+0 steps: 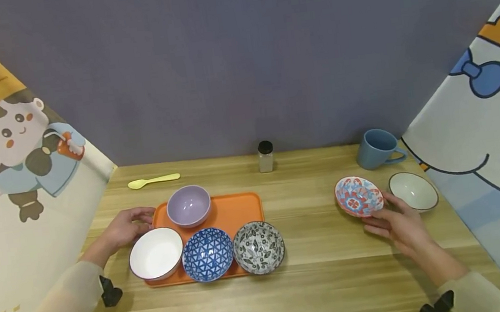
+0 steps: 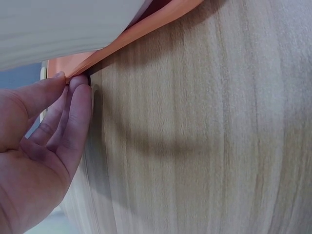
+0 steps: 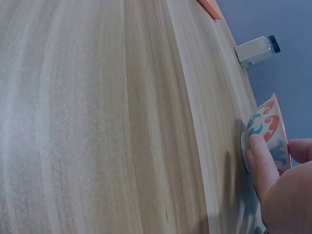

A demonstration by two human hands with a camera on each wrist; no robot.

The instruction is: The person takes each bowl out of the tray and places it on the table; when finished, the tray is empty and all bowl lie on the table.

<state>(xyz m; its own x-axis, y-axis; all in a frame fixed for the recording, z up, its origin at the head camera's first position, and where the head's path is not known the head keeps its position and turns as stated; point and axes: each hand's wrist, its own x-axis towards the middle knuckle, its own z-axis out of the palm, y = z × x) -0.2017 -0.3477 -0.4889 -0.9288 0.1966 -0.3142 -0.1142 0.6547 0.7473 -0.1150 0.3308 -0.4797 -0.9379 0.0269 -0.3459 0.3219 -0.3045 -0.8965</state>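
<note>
The orange tray point(image 1: 239, 206) is placed left of centre, and its left edge is pinched between the thumb and bent fingers of the left hand point(image 1: 123, 230), just beyond the white bowl point(image 1: 155, 253). The left forearm is stretched in from the near left. On the right, the red-and-blue patterned bowl point(image 1: 355, 196) is gripped at its near right side by the right hand point(image 1: 401, 226), with the thumb set at the rim and the fingers laid against the outer wall. The right forearm is slanted in from the near right, beside the cream bowl point(image 1: 413, 191).
</note>
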